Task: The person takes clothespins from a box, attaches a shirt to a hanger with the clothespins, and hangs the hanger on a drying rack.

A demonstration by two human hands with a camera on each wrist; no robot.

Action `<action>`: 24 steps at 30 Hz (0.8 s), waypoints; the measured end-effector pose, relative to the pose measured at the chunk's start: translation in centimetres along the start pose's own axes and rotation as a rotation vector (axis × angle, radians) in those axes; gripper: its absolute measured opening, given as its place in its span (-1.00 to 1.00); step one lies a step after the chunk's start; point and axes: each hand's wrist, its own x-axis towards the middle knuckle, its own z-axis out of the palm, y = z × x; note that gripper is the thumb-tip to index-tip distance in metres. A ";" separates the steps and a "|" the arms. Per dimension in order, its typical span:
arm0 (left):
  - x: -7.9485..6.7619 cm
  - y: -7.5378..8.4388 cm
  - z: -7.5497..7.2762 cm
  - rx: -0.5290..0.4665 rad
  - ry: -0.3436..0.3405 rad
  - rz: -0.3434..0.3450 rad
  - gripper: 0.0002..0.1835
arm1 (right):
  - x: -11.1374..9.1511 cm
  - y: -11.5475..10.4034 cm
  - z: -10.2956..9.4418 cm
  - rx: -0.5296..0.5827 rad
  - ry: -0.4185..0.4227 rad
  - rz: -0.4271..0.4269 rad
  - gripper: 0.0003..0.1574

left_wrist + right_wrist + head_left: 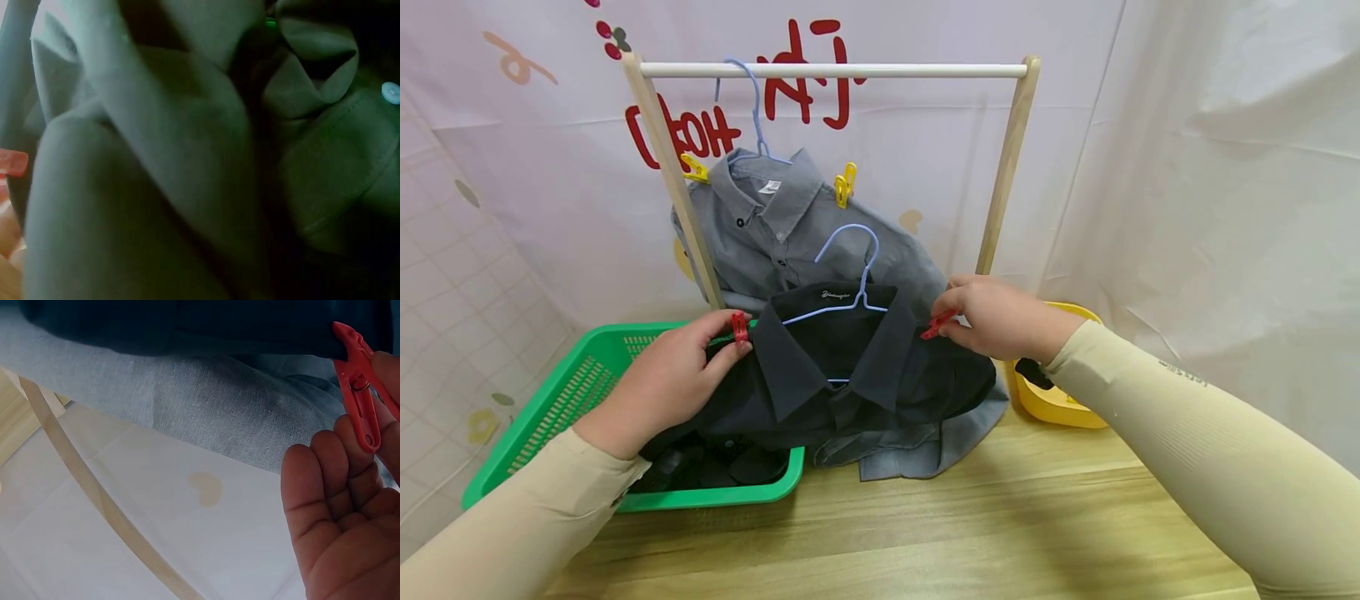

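Note:
A black collared shirt hangs on a light-blue hanger, its hook above the collar and touching no rod. My left hand is at the shirt's left shoulder, with thumb and forefinger pinching a red clothespin. At the other shoulder my right hand pinches a second red clothespin. In the right wrist view, that clothespin has its tip at the dark cloth's edge. Dark shirt folds fill most of the left wrist view.
Behind stands a rack with a white rod and wooden posts. A grey shirt hangs there on a blue hanger, with yellow clothespins. A green basket holding dark items is at left, and a yellow container at right.

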 end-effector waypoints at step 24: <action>-0.5 0.0 0.3 -0.157 0.143 0.027 -0.54 | -2.6 1.9 1.9 0.198 0.097 0.201 -0.14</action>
